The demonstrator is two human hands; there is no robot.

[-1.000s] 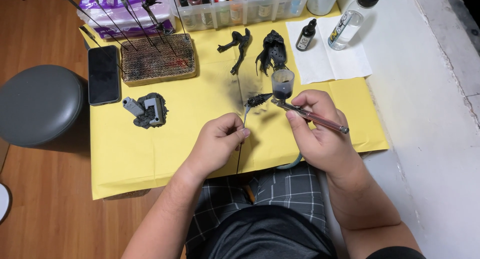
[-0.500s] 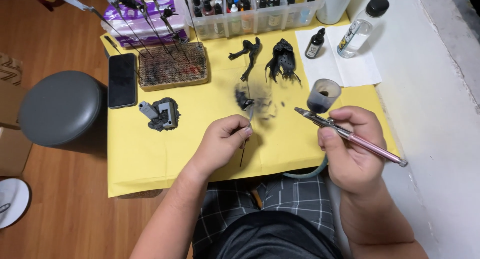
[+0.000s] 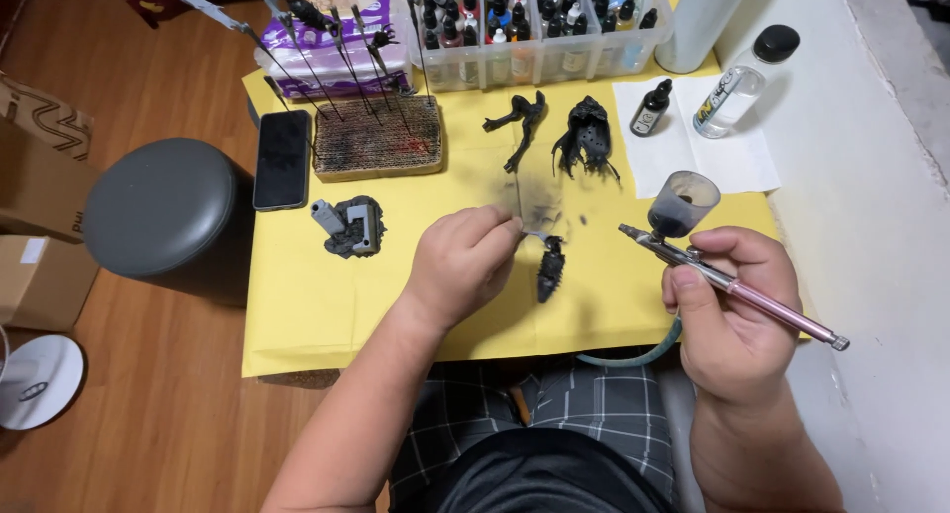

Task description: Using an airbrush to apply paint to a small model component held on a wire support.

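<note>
So the small miniature part (image 3: 550,269) is dark, nearly black all over, kind of a stubby oblong lump, clipped on the end of a thin metal holder (image 3: 535,236). It hangs just over the yellow paper sheet (image 3: 317,305) covering the desk, near the middle, right beside a grey smudge of overspray (image 3: 539,211). The left hand (image 3: 460,261) is curled closed, pinching that holder between the fingertips.

The right hand (image 3: 727,310) is wrapped around an airbrush (image 3: 732,287) with a pinkish metallic body, silver nose pointing left toward the part but well apart from it. Its open cup (image 3: 683,201) on top looks dark inside. A teal hose (image 3: 633,358) loops down off the desk edge below it.

Further up the sheet, two more black pieces (image 3: 554,132) lie side by side, one skinny and limb-like, the other wider with ragged edges. Right of those, a white paper towel (image 3: 732,162) carries a little dark dropper bottle (image 3: 651,108) and a clear bottle with a black cap (image 3: 737,83). Left side has a grey and black scenic base (image 3: 348,226), a black phone (image 3: 282,159), and a cardboard block (image 3: 378,135) stuck with wire sticks. A clear bin of paint bottles (image 3: 539,23) sits along the back. A round grey stool (image 3: 163,216) stands on the wood floor.
</note>
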